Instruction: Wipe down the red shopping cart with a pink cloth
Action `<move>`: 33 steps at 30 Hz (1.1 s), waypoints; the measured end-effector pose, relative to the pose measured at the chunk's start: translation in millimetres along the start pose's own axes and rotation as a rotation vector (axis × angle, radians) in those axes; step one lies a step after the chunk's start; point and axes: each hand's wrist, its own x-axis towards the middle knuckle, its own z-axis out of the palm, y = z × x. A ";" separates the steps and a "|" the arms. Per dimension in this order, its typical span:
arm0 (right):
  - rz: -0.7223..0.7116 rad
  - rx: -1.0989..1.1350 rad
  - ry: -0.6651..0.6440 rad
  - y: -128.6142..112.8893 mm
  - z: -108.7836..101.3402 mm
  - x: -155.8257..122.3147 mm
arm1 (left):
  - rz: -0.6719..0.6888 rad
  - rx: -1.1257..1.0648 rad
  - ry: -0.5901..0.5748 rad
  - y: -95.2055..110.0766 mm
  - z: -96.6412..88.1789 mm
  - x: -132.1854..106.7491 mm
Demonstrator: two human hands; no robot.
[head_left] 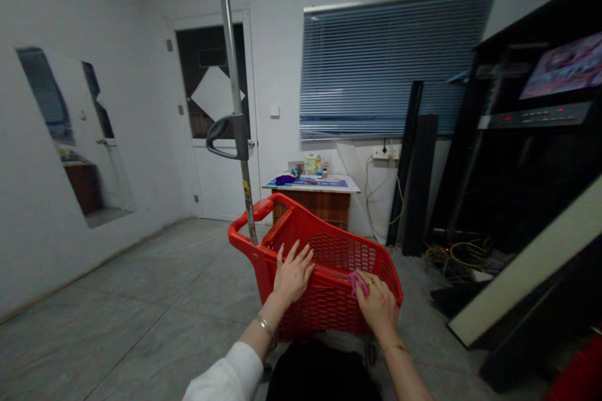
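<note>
In the head view a red plastic shopping cart (pixel 324 310) with slotted basket walls stands right in front of me. My left hand (pixel 292 276) lies on the near rim of its basket, fingers stretched out and holding nothing. Further right along the same rim, my right hand (pixel 379 301) grips a crumpled pink cloth (pixel 356 285) and presses it against the basket's edge. A metal pole (pixel 230 37) with a grey loop handle (pixel 230 138) rises at the cart's handle end. The basket's floor is partly hidden by the near wall.
Behind the cart, a small wooden cabinet (pixel 313 203) carries a purple cloth (pixel 285 180), bottles and boxes. A rack with electronics (pixel 536 116), loose cables (pixel 465 257) and a leaning pale panel (pixel 527 269) stand on the right. A white door (pixel 219 188) is at the back left.
</note>
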 end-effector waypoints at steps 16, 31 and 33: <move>-0.005 -0.031 0.006 2.7 -3.1 1.1 | -0.076 0.138 0.032 -8.8 -15.2 -26.7; 0.080 -0.083 0.058 13.1 0.0 2.0 | -0.003 0.101 0.032 -3.3 -21.3 -30.7; 0.119 -0.110 0.077 -5.8 3.2 4.0 | -0.006 0.091 0.042 -3.0 -21.1 -30.2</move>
